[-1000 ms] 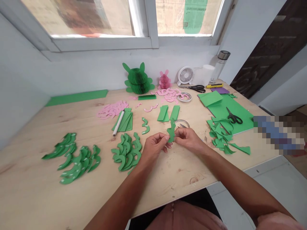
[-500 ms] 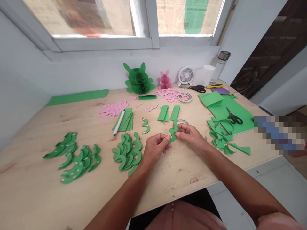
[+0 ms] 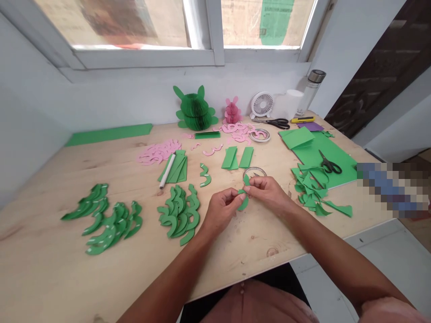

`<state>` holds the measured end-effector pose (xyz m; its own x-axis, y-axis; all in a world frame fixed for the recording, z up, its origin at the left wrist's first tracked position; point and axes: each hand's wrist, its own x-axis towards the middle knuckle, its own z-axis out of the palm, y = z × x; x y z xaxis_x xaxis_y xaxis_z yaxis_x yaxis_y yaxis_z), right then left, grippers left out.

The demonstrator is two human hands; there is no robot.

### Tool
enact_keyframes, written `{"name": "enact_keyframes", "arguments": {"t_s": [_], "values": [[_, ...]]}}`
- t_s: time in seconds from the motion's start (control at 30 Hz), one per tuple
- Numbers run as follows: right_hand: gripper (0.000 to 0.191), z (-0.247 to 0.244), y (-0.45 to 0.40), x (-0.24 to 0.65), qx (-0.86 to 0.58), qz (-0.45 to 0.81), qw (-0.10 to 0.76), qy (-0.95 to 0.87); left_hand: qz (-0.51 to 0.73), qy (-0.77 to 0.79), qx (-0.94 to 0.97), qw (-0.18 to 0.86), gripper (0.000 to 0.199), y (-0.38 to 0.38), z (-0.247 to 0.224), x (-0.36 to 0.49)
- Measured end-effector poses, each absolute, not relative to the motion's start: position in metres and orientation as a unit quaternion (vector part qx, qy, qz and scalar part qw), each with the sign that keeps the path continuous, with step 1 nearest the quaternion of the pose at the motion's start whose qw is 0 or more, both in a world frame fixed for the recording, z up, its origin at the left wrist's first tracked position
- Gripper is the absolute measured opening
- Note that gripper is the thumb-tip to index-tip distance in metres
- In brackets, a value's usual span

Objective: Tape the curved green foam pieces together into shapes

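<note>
Between my hands is a wavy green paper cutout (image 3: 243, 204). My left hand (image 3: 222, 208) pinches it near its middle, thumb on top. My right hand (image 3: 266, 192) has thumb and fingertips closed on the same cutout, just above the left thumb; the fingers hide part of it. Behind the right hand a roll of tape (image 3: 255, 171) lies flat, partly covered. A single curved green cutout (image 3: 205, 175) with white tape bits rests left of the hands. Nearer the left forearm is a pile of wavy green cutouts (image 3: 178, 211).
More green cutouts with white bits (image 3: 112, 226) lie at left. A white marker (image 3: 167, 171) sits on green paper strips (image 3: 178, 168). At right are paper scraps (image 3: 310, 188) and black scissors (image 3: 330, 163). A green paper figure (image 3: 195, 111) and small fan (image 3: 261, 105) stand at the back.
The cutout has turned and dropped slightly, its top end now lower. My hands have drawn together, with the right fingertips beside the left thumb. More of the tape roll shows.
</note>
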<state>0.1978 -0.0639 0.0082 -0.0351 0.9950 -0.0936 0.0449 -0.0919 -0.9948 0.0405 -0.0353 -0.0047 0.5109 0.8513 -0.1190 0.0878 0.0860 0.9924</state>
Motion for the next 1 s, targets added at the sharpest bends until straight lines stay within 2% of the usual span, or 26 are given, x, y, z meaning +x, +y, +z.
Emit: {"name": "enact_keyframes", "arguments": {"t_s": [0.1,0.27,0.8,1.0], "values": [[0.033,0.01,-0.064,0.197,-0.537,0.514,0.449,-0.495,0.299,0.386,0.615,0.619,0.027,-0.035,-0.008,0.04],[0.027,0.01,-0.062,0.199,-0.552,0.464,0.487,-0.493,0.273,0.385,0.62,0.626,0.026,-0.037,-0.008,0.04],[0.026,0.006,-0.061,0.2,-0.579,0.42,0.459,-0.526,0.29,0.394,0.616,0.617,0.023,-0.037,-0.002,0.039],[0.024,-0.002,-0.061,0.201,-0.622,0.357,0.391,-0.577,0.313,0.412,0.685,0.514,0.018,-0.034,-0.01,0.034]]}}
